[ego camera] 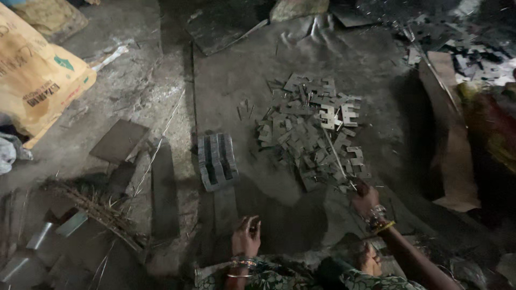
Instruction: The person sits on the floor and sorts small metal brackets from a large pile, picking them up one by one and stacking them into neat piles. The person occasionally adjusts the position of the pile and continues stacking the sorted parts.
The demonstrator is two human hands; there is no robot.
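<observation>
We see one loose heap of E-shaped metal plates on the grey floor cloth, too many to count. Our right hand grips one thin rod reaching into it. Our left hand hangs loosely curled, empty, near one neat stack of plates.

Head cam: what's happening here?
A person sits on the ground sorting E-shaped metal plates. The right hand reaches to the near edge of the loose pile of plates, holding a thin rod that lies across it. The left hand hovers loosely curled, holding nothing that can be made out, just below a neat stack of plates.
</observation>
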